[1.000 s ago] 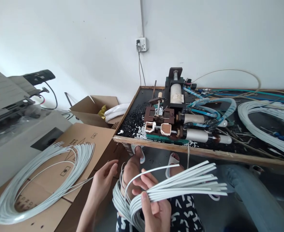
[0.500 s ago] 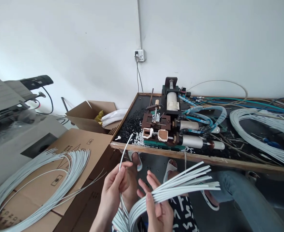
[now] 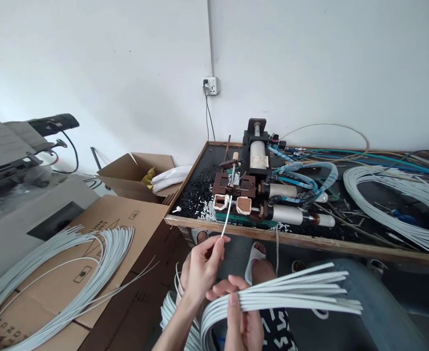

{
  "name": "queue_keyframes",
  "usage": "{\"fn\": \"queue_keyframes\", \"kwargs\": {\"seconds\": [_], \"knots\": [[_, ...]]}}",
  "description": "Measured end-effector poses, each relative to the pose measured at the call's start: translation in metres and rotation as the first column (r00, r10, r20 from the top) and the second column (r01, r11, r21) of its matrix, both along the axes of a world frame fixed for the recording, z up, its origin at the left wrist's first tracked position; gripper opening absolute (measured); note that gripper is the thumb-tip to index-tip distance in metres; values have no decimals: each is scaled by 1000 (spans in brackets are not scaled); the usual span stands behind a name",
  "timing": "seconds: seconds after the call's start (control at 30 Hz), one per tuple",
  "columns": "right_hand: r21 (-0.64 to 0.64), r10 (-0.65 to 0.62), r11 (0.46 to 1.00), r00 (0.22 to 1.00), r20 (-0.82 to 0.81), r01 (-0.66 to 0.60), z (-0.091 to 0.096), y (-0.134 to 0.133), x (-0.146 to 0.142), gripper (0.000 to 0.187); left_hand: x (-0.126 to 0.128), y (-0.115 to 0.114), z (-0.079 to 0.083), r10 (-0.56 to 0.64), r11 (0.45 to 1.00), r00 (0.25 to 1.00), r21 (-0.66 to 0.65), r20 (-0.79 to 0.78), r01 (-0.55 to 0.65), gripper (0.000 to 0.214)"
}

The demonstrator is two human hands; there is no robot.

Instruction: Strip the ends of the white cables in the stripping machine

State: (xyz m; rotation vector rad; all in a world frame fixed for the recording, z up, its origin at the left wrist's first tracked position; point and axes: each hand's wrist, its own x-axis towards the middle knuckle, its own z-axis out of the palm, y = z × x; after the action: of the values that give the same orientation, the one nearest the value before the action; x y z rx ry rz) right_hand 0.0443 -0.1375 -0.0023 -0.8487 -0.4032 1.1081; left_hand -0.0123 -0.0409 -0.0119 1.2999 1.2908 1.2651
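Between the thumb and fingers of my left hand is one thin white cable. Its free end points up and away, at the gap between the two front jaws of a bench-mounted pneumatic machine; whether it touches them I cannot tell. My right hand is wrapped round a bundle of white cables, whose loose ends fan out to the right. The rest of the bundle curves down toward my lap, partly hidden behind my left forearm.
On cardboard at left lies a coil of white cables; another white coil rests at the bench's right. Black and white scraps litter the bench around the machine. An open carton stands behind. A person's leg is at lower right.
My left hand has moved right and forward, bringing the single cable's end from left of the machine to its front jaws. My right hand and the bundle have shifted slightly right and down.
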Motion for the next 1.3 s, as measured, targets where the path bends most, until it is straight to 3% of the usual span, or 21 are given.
{"fn": "queue_keyframes", "kwargs": {"seconds": [0.23,0.6,1.13,1.3], "knots": [[-14,-52,999,998,25,53,3,12,6,22,9,15,10,43,997,980,65,-193,-31,41],[24,-43,999,999,4,43,0,15,10,18,17,29,4,76,997,997,14,23,-76,43],[-21,-60,998,998,-4,60,4,17,7,22,16,31,9,61,998,998,9,22,-61,42],[46,-89,995,996,-18,90,6,19,4,18,16,35,4,50,999,998,7,46,-50,42]]}}
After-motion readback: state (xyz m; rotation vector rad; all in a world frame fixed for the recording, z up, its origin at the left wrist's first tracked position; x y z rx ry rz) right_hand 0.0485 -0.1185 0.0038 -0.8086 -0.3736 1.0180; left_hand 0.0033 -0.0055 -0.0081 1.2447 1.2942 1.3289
